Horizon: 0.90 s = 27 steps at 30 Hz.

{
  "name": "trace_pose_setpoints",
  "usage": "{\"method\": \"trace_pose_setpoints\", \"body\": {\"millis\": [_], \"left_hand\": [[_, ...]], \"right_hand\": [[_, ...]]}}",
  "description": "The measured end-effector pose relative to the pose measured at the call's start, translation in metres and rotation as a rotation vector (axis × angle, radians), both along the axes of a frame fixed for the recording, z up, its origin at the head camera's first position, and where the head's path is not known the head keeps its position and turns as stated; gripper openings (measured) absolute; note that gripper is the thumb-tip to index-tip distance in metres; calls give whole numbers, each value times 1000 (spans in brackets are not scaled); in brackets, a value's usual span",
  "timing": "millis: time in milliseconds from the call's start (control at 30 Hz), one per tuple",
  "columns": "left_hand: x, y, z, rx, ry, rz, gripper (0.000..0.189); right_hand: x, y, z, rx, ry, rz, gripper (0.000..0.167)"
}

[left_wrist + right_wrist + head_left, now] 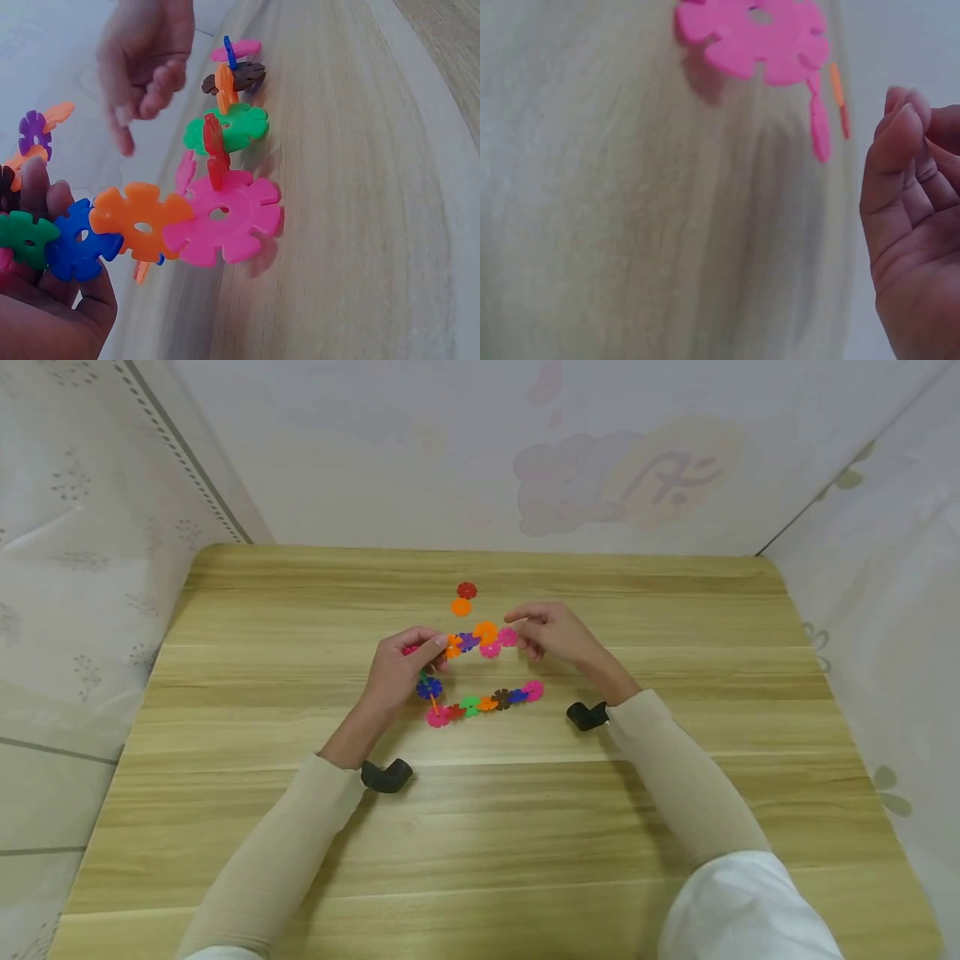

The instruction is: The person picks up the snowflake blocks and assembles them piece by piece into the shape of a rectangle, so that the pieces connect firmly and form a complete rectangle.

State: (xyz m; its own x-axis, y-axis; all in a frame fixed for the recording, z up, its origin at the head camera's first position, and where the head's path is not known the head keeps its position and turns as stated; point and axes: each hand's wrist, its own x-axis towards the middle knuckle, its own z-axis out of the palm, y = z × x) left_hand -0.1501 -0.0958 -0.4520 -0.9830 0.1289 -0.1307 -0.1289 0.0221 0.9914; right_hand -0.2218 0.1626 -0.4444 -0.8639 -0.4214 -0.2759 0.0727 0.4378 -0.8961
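A chain of notched plastic discs point(470, 706) in many colours bends into a U-shape on the table. At its left side my left hand point(401, 664) grips the chain, with green and blue discs point(67, 255) lying across the fingers in the left wrist view. From there an orange disc point(124, 214) leads to a large pink disc point(191, 236) at the corner. My right hand point(558, 631) hovers just right of the pink end disc point(507, 637), fingers bent and holding nothing. In the right wrist view, its fingertips point(904, 124) stand apart from the pink discs point(731, 56).
Beyond the chain, a loose-lying red disc point(467, 590) and orange disc point(461, 607) touch or overlap. Black wrist-worn pieces point(387, 776) jut from both sleeves over the wooden table point(495, 843). Patterned sheets point(420, 460) stand behind and at both sides.
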Motion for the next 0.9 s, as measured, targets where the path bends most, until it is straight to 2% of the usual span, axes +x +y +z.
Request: {"method": "trace_pose_setpoints", "body": {"millis": [400,700,900], "left_hand": [[-2,4,1,9,-6,-20,27],[-2,4,1,14,0,-28,27],[-2,3,1,14,2,-25,27]], "right_hand": [[-9,-5,-20,158,-49,62,38],[-6,-11,-22,322,86,72,32],[-9,-8,-19,394,112,37,29]]}}
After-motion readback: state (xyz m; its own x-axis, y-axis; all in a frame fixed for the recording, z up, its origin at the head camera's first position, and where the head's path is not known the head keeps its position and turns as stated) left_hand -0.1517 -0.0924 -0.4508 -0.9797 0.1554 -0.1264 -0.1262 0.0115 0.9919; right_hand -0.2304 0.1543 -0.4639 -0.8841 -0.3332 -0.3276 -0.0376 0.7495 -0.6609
